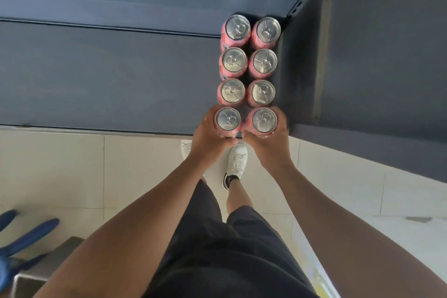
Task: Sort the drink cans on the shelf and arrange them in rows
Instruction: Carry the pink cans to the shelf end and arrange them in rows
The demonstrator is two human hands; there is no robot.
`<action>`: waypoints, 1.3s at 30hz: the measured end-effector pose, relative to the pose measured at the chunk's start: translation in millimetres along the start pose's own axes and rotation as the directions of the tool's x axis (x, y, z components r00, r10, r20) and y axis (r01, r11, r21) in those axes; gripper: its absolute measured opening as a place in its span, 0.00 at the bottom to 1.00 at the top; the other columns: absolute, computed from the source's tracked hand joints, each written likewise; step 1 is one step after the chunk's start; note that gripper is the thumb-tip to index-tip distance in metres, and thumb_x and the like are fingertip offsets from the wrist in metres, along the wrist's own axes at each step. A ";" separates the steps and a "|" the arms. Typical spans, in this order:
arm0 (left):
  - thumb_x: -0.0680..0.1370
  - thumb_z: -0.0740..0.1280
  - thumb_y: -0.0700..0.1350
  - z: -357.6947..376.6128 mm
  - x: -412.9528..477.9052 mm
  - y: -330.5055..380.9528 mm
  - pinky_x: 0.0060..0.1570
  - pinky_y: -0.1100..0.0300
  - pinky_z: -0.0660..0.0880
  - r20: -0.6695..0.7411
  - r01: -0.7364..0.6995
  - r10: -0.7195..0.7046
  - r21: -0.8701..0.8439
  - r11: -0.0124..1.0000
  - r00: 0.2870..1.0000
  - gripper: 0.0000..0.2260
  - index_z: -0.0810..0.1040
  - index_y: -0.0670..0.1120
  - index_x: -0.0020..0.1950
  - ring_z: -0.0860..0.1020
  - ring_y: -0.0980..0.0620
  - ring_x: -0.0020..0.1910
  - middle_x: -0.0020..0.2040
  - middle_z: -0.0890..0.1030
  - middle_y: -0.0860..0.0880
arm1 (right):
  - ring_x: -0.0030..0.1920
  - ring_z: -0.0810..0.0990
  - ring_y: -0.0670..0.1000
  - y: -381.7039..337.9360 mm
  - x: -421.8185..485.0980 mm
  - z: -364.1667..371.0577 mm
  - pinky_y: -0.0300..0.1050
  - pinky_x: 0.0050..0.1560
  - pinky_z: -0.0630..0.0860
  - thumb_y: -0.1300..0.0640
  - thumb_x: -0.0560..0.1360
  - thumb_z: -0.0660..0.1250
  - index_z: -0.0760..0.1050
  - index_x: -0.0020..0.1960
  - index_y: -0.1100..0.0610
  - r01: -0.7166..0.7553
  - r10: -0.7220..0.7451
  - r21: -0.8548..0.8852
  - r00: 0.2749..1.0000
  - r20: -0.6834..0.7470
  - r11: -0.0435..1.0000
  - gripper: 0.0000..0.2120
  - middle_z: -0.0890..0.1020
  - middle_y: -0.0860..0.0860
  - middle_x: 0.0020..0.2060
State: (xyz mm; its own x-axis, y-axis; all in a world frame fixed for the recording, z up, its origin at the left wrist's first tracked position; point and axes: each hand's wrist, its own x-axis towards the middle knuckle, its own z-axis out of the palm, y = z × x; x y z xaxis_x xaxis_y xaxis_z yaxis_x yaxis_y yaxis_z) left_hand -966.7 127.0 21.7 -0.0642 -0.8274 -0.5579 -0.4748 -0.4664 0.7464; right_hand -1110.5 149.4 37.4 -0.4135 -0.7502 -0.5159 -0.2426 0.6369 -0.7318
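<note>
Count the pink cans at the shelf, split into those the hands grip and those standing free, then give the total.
free pink cans: 6
held pink cans: 2, one in the left hand, one in the right hand
Total: 8

Pink cans (232,93) on a dark grey-blue shelf (108,75)

The cans have silver tops. The floor (72,172) is pale cream tile, the shoe (238,158) is white, and the shorts (229,249) are black.
</note>
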 end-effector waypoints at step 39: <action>0.78 0.68 0.49 -28.2 -52.7 15.4 0.60 0.48 0.74 -0.017 -0.194 0.233 0.494 0.848 0.972 0.23 0.64 0.52 0.70 0.69 0.49 0.68 0.71 0.66 0.53 | 0.62 0.74 0.50 -23.9 -60.7 -15.4 0.52 0.53 0.80 0.54 0.72 0.72 0.63 0.70 0.48 0.182 -0.180 -0.431 0.983 0.046 0.884 0.30 0.70 0.44 0.67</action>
State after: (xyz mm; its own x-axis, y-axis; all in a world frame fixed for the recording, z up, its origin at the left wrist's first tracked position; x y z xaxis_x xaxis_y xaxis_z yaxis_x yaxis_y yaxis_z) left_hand -945.9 154.6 72.8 -0.1584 -0.9183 -0.3629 -0.8233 -0.0801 0.5619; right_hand -1093.0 182.5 93.1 -0.3223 -0.8602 -0.3952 -0.6680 0.5025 -0.5489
